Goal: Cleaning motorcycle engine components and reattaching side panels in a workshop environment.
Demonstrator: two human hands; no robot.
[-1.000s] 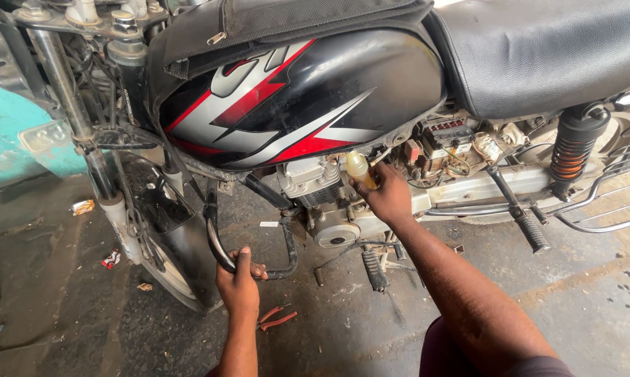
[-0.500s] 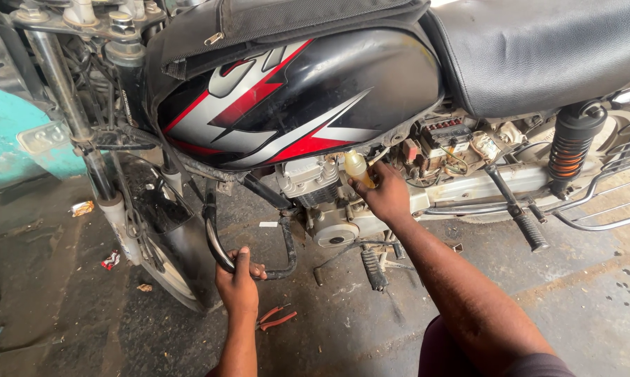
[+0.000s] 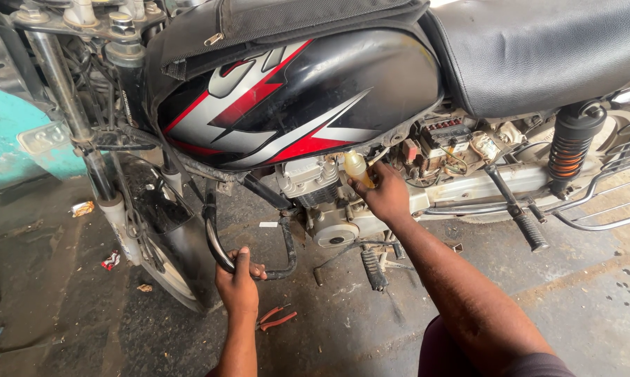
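Bottle: small yellowish plastic bottle [image 3: 357, 167], held upright against the engine [image 3: 320, 202], just under the lower edge of the fuel tank [image 3: 294, 105].
Right hand: right hand [image 3: 383, 197] reaches in from the lower right with the arm stretched out; its fingers are pinched around the lower part of the bottle, thumb toward the camera.
Left hand: left hand [image 3: 238, 283] is wrapped tight around the black crash guard bar [image 3: 220, 251], at the bottom of its curve, knuckles up, fingers curled fully round the tube.
Motorcycle: stands side-on, front wheel [image 3: 165, 262] to the left, black seat [image 3: 538, 49] to the right.
Tank: black with red and silver flashes, a black padded cover strapped over its top.
Engine area: silver cylinder and round side cover sit between the 2 hands; exposed wiring and small parts show under the seat, just right of the bottle.
Rear: orange-coiled shock absorber [image 3: 572, 150] and a chrome side rack at the right edge; a kick lever with a black rubber end slopes down beside them.
Floor: grey concrete [image 3: 573, 307], stained and dusty.
Pliers: red-handled pliers [image 3: 276, 319] lie on the floor just right of the left forearm, not touched.
Litter: 2 small scraps lie on the floor left of the front wheel.
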